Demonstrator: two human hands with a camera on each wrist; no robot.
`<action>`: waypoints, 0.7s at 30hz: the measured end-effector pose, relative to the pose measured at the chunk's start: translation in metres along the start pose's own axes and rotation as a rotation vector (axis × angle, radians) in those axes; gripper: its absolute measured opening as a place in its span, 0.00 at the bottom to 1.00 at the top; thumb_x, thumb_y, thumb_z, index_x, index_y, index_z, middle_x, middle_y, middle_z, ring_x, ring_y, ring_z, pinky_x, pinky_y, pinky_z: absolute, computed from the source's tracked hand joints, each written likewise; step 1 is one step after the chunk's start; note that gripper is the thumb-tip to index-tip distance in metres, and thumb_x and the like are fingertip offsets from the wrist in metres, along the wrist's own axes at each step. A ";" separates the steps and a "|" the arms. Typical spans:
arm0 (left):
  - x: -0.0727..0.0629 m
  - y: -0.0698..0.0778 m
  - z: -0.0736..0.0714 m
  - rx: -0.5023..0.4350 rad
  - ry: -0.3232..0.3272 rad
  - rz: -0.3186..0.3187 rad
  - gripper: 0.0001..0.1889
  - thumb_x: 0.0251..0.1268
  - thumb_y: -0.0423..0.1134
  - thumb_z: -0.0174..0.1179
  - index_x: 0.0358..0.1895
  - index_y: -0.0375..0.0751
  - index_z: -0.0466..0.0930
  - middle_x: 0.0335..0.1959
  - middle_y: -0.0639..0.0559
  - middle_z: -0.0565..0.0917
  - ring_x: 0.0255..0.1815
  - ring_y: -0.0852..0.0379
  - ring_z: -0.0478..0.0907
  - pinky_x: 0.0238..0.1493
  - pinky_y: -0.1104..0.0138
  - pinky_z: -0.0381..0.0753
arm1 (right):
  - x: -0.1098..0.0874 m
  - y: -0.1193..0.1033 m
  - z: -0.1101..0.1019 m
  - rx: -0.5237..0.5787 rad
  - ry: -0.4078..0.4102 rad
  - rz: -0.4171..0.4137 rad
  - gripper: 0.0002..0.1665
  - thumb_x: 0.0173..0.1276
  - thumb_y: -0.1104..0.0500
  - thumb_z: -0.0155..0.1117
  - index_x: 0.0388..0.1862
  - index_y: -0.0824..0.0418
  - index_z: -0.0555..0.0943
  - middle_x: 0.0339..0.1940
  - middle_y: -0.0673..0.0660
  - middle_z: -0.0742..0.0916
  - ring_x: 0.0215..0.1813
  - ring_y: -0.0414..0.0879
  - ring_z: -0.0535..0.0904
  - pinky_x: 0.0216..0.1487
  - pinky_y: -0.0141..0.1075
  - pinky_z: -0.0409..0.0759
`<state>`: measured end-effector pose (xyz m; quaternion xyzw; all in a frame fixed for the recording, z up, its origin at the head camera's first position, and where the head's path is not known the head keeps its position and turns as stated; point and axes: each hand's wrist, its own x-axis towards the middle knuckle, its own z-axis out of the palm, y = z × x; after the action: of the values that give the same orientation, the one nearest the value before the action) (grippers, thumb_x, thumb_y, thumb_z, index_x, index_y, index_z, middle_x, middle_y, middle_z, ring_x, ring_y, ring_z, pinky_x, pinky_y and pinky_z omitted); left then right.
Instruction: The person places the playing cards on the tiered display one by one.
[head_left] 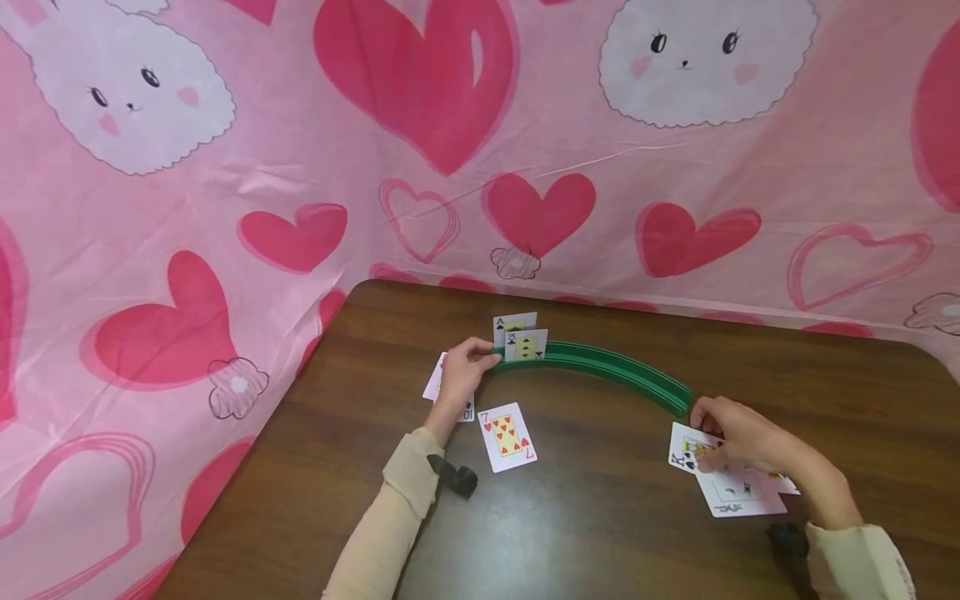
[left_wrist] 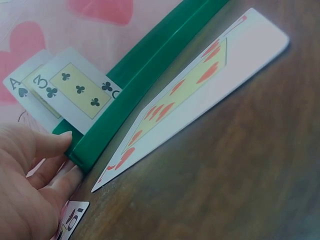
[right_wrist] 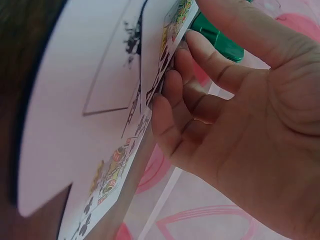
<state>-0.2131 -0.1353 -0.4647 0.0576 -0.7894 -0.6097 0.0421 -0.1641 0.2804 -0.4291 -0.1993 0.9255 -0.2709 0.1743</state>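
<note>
My left hand (head_left: 461, 375) pinches the left end of a curved green card holder (head_left: 618, 373), thumb on top and fingers underneath. An ace of spades (left_wrist: 22, 87) and a three of clubs (left_wrist: 80, 89) stand upright in its slots, beside that hand. Below the left wrist lies a ten (head_left: 468, 410), partly covered. A seven of hearts (head_left: 508, 437) lies face up to its right. By the holder's other end, my right hand (head_left: 738, 433) grips a king of spades (head_left: 681, 448) between thumb and fingers. Under it is a joker card (head_left: 738, 502), overlapping another face card (right_wrist: 112, 172).
A brown wooden table (head_left: 570, 533) carries everything. Pink cloth (head_left: 420, 225) with hearts and white animal faces hangs behind its back and left edges. Black straps with small devices (head_left: 457, 479) are on the wrists.
</note>
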 end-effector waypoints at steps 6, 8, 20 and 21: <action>0.000 -0.001 -0.001 -0.026 0.011 -0.003 0.10 0.68 0.34 0.69 0.50 0.38 0.87 0.51 0.45 0.88 0.48 0.50 0.84 0.54 0.61 0.83 | 0.000 -0.001 0.000 -0.007 0.007 0.012 0.28 0.49 0.62 0.85 0.42 0.64 0.76 0.36 0.54 0.77 0.41 0.50 0.73 0.39 0.38 0.73; 0.001 0.000 0.000 -0.038 0.016 -0.003 0.10 0.68 0.34 0.69 0.50 0.37 0.87 0.51 0.45 0.88 0.48 0.50 0.84 0.54 0.60 0.82 | 0.000 0.000 -0.001 -0.007 0.011 0.018 0.30 0.48 0.62 0.86 0.43 0.65 0.75 0.36 0.54 0.78 0.41 0.50 0.74 0.39 0.39 0.73; 0.002 0.001 -0.002 -0.046 -0.005 -0.045 0.10 0.69 0.34 0.68 0.50 0.37 0.86 0.51 0.44 0.87 0.51 0.49 0.84 0.59 0.57 0.81 | -0.007 0.004 -0.004 0.021 -0.027 -0.042 0.19 0.56 0.58 0.82 0.39 0.59 0.79 0.28 0.49 0.77 0.32 0.42 0.73 0.30 0.33 0.71; 0.002 0.001 -0.002 -0.049 -0.013 -0.051 0.10 0.69 0.34 0.68 0.51 0.37 0.86 0.52 0.44 0.87 0.51 0.49 0.84 0.59 0.57 0.80 | -0.008 0.004 -0.004 0.032 -0.032 -0.056 0.18 0.58 0.58 0.81 0.39 0.58 0.79 0.28 0.49 0.78 0.31 0.41 0.73 0.29 0.33 0.72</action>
<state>-0.2145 -0.1373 -0.4628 0.0727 -0.7727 -0.6301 0.0230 -0.1599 0.2889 -0.4262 -0.2265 0.9121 -0.2875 0.1845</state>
